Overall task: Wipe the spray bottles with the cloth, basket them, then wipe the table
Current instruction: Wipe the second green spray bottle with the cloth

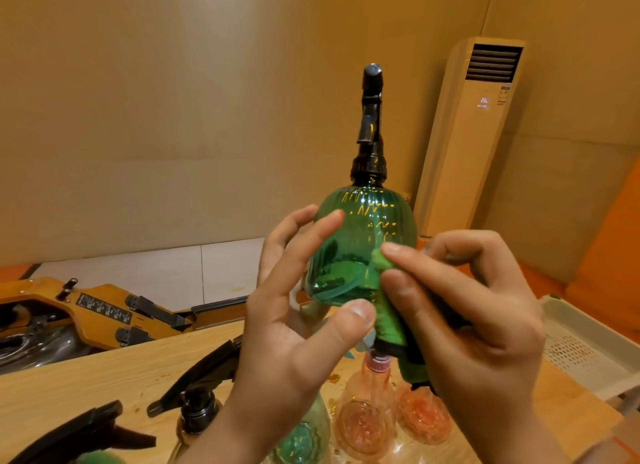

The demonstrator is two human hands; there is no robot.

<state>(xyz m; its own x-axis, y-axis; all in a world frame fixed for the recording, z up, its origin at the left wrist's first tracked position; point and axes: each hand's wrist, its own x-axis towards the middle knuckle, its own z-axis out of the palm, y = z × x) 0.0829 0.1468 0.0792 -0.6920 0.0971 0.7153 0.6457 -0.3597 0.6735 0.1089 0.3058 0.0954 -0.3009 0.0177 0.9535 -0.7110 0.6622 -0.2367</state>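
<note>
bottle in the air here: the green spray bottle (360,249) stands upright between the two hands, its black trigger head on top. the left hand (294,325) grips it, thumb tucked under the base, fingers curled round the ribbed belly on the far side. the right hand (478,308) pinches the green cloth (388,311) between thumb and forefinger and presses it to the bottle's wall, low on the side facing that hand; the cloth trails down past the palm with a dark band at its lower end. beneath both hands lies the wooden table (86,377). directly below the gap between the hands the pink bottles (367,411) stand close together. a second green bottle (304,439) shows under the left wrist, partly hidden by the forearm. out past the left hand's outer side sits a black-capped bottle (199,408), and further out and lower a loose-looking black trigger (79,432), whatever it tops out of view. on the right hand's outer side, well apart from it, sits the white basket (588,342) with its perforated floor. far beyond the fingertips a tall air conditioner (474,134) stands against the wall.
</note>
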